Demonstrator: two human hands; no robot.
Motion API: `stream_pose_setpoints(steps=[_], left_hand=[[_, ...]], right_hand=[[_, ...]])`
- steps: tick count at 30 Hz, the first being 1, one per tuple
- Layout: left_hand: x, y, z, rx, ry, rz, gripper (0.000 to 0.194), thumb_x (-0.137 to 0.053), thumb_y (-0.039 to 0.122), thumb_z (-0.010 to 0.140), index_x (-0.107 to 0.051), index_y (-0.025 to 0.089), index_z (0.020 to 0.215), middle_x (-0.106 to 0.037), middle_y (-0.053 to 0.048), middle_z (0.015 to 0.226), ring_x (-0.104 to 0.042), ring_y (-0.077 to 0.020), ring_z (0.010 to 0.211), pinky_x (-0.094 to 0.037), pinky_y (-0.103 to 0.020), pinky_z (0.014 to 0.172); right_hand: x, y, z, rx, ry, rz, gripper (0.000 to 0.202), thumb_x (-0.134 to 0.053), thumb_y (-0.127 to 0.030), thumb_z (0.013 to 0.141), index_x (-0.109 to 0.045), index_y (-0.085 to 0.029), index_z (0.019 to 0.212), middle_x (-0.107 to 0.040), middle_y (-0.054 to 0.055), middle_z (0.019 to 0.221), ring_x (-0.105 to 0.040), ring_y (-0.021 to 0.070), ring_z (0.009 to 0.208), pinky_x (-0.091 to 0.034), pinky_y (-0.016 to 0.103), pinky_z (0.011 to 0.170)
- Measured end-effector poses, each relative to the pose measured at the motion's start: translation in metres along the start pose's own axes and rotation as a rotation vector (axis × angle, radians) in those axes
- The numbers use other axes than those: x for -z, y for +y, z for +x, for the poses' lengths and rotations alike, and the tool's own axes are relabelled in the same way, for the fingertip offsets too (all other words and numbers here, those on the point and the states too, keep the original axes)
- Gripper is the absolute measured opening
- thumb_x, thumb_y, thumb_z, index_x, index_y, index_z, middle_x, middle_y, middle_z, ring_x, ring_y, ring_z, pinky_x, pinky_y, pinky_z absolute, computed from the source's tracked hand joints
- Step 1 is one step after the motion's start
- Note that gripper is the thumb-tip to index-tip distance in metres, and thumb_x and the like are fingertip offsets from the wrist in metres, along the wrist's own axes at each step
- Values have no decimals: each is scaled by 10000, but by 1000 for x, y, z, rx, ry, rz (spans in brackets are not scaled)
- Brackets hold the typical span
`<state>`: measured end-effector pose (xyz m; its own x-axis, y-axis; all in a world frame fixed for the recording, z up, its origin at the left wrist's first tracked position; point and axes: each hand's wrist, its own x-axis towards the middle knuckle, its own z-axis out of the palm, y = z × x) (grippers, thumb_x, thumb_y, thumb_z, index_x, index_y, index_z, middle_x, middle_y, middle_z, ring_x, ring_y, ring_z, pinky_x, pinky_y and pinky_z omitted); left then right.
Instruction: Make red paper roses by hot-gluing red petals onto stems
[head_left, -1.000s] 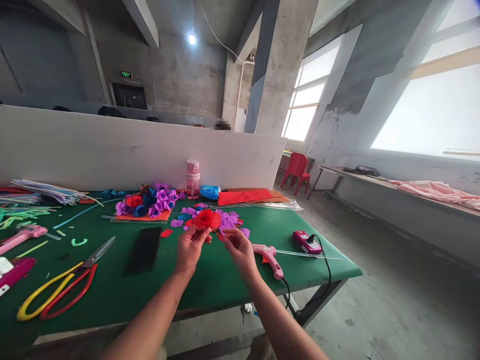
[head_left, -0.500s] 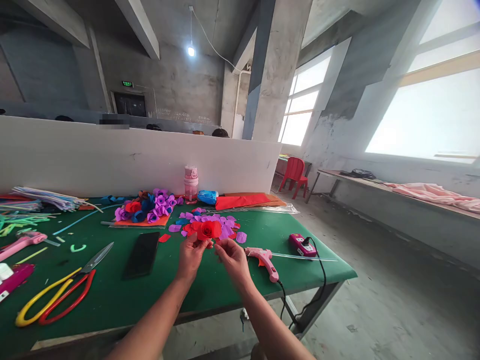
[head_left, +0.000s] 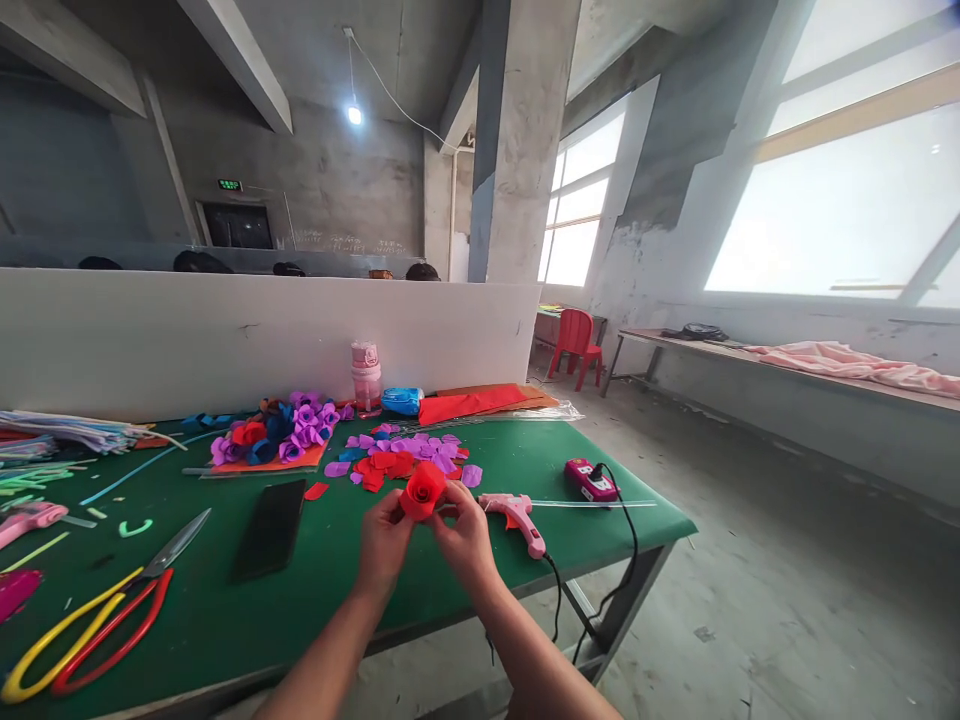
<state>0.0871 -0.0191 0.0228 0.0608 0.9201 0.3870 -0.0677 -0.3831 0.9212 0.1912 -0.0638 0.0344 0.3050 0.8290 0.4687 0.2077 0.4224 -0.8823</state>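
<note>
A red paper rose is held up above the near part of the green table, between my two hands. My left hand pinches its left side, fingers closed. On the right side, my right hand grips the flower's edge with fingers curled. Behind the rose lie loose red petals and purple petals. A pink glue gun with a clear stick rests just right of my right hand. The rose's underside is hidden by my fingers.
On the green table lie scissors, a black phone, finished paper flowers and a magenta power box with a black cord. A pink bottle stands by the white partition. The table's right edge borders open floor.
My right hand has come in against the rose, which now sits slightly lower and faces upward more. The head view has shifted, so the scene sits further left.
</note>
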Motion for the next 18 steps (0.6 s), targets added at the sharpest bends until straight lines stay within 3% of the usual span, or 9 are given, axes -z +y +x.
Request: stream_pose_setpoints(steps=[3, 6, 8, 10, 13, 18], left_hand=[[11, 6, 9, 26, 56, -4, 150, -695, 318, 653, -667, 171, 664, -619, 19, 534, -560, -135, 519, -452, -238, 526], [27, 13, 21, 2, 225, -4, 185, -729, 330, 631, -673, 172, 708, -563, 46, 494, -498, -104, 462, -410, -218, 480], [37, 17, 26, -38, 307, -14, 239, -742, 335, 619, -691, 169, 783, -605, 37, 562, -535, -112, 518, -441, -228, 532], [42, 20, 29, -75, 308, -66, 308, -741, 339, 620, -698, 171, 874, -684, 1, 731, -617, -154, 690, -494, -270, 682], [44, 24, 29, -92, 288, -128, 290, -734, 328, 640, -688, 170, 879, -704, -16, 838, -640, -182, 839, -485, -320, 839], [44, 31, 26, -75, 301, -152, 233, -715, 354, 666, -616, 164, 759, -645, 8, 697, -635, -155, 696, -505, -305, 744]], right_hand=[[8, 0, -1, -9, 8, -23, 195, -598, -233, 753, -637, -217, 943, -633, 43, 940, -580, 158, 739, -480, 265, 667], [19, 0, 11, -23, -5, -127, 178, -536, -276, 810, -631, -210, 945, -664, 47, 942, -590, 161, 742, -472, 272, 678], [26, 0, 28, -12, -21, -266, 180, -509, -268, 823, -639, -200, 928, -677, 42, 879, -592, 163, 727, -462, 273, 681], [30, 1, 52, 47, -59, -476, 178, -495, -247, 835, -652, -203, 906, -689, 31, 877, -595, 164, 756, -444, 267, 701], [27, 8, 89, 81, -265, -901, 188, -501, -254, 856, -683, -208, 864, -704, 39, 867, -600, 176, 811, -405, 254, 698], [7, 31, 134, 55, -405, -1051, 168, -555, -222, 818, -719, -189, 818, -715, 81, 846, -620, 207, 811, -373, 261, 651]])
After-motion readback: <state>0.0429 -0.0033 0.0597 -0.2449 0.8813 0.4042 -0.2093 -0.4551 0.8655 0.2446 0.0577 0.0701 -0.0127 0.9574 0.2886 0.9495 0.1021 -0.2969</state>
